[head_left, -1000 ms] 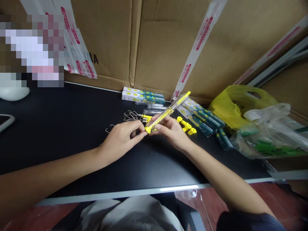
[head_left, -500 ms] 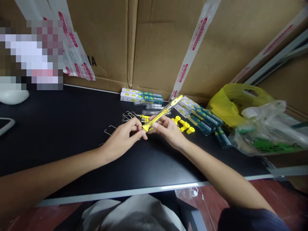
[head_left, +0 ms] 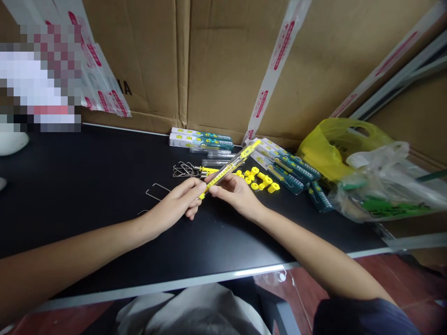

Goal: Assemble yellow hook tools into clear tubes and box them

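A spring scale (head_left: 228,168), a clear tube with a yellow scale strip inside, slants up to the right above the black table (head_left: 216,251). My left hand (head_left: 181,197) is closed around its lower end, thumb on top, and hides part of the yellow cap there. My right hand (head_left: 240,193) pinches the tube a little higher up, with the thumb in front and the fingers behind. Just beyond my hands lie metal wire hooks (head_left: 183,170) and several clear tubes (head_left: 220,163). Loose yellow plastic end pieces (head_left: 267,180) are scattered right of the scale.
Two printed boxes (head_left: 200,139) lie against the cardboard wall (head_left: 223,70). More boxes (head_left: 289,170) are stacked at the right, beside a yellow plastic bag (head_left: 314,144) and a clear bag (head_left: 387,186). A single wire hook (head_left: 153,187) rests left of my left hand.
My left hand has shifted from fingering the yellow end to gripping the lower end of the tube. The scale has come slightly down and left, and the view has turned a little.
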Motion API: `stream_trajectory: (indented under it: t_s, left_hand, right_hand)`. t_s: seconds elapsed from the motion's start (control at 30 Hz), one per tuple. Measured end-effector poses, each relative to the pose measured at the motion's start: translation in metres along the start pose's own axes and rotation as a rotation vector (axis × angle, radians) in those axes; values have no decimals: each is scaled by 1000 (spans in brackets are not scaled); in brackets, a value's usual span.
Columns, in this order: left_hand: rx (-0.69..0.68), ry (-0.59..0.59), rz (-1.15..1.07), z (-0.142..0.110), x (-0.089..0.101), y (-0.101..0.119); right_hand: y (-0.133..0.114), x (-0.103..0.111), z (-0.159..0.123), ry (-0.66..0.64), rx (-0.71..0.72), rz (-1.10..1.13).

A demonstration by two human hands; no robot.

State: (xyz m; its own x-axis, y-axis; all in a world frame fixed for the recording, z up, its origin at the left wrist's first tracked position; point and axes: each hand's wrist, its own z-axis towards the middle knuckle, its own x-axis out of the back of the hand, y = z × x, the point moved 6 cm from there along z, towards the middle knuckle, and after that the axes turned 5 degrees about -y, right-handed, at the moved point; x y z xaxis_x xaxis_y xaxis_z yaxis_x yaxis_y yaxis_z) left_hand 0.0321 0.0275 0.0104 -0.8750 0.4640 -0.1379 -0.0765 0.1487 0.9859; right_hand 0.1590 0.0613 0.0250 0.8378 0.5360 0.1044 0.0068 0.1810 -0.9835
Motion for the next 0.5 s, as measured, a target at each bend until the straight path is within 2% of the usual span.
stream_trajectory:
  t_s: [0.3,0.4,0.5]
  left_hand:
    - [-15,-98,87,4,2,-5]
    - [-68,-51,111,6,10,1]
    - [-113,40,111,8,23,9]
  right_hand:
    - [-6,-7,-1,-96,31,-45]
    - [-13,2,1,-156,60,-232]
    - [-27,25,2,-188,87,-580]
